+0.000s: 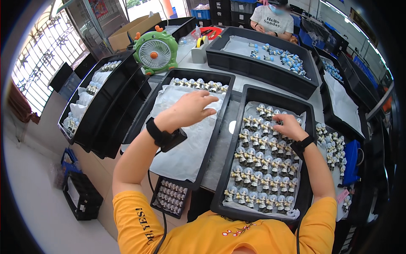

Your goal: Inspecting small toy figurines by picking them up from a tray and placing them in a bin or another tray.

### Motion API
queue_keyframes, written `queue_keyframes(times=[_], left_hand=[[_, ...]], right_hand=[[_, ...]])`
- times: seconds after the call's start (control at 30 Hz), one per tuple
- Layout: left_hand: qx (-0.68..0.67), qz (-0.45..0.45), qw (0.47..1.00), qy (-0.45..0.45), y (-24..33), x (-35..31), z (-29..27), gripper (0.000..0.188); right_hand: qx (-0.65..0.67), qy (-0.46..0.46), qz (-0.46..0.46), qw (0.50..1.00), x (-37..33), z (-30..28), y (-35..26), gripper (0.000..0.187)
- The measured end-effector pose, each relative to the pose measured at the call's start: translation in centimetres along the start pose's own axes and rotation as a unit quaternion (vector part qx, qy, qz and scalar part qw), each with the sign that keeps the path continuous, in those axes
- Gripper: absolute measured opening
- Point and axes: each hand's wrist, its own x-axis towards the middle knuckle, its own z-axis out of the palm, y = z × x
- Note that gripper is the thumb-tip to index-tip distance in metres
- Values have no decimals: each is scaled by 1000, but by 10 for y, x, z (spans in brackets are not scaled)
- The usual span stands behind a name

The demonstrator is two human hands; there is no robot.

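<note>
Right hand among white-haired figurines, right tray; left hand over the paper of the left tray.
White-haired figurines point(266, 161) stand in rows on a pale liner in the right black tray point(279, 101). Right hand point(289, 127) reaches in at the tray's far right part, fingers curled down by the figurines; cannot tell if they pinch one. Left hand point(190, 109) above the left black tray point(206, 158), fingers spread, thumb apart; white sheet point(177, 152) beneath, a row of similar figurines point(198, 83) along the far end. Farther: green fan point(154, 55) at left, tape dispenser point(199, 51) beside it, large black tray point(258, 67) of blue figures point(296, 63), masked co-worker point(272, 21) behind. Stacked trays point(114, 110) far left.
</note>
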Motion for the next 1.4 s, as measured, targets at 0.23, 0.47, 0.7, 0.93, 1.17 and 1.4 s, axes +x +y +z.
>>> queue_keyframes(times=[0.23, 0.47, 0.7, 0.93, 1.17, 1.4], left_hand=[[-270, 133, 954, 19, 91, -11, 8, 32], [-480, 16, 877, 11, 87, 15, 62, 34], [-643, -59, 763, 35, 77, 25, 88, 57], [-646, -25, 763, 15, 78, 20, 93, 61], [-611, -53, 790, 19, 81, 16, 94, 69], [-592, -31, 801, 85, 85, 14, 94, 66]], right_hand=[[-109, -29, 40, 993, 2, 25, -25, 60], [-90, 91, -8, 992, -1, 21, -34, 58], [92, 179, -181, 963, -38, -2, -99, 55], [120, 175, -280, 936, -35, 19, -97, 62], [71, 142, -296, 942, -40, 20, -98, 71], [257, 82, -215, 939, -41, 23, -96, 76]])
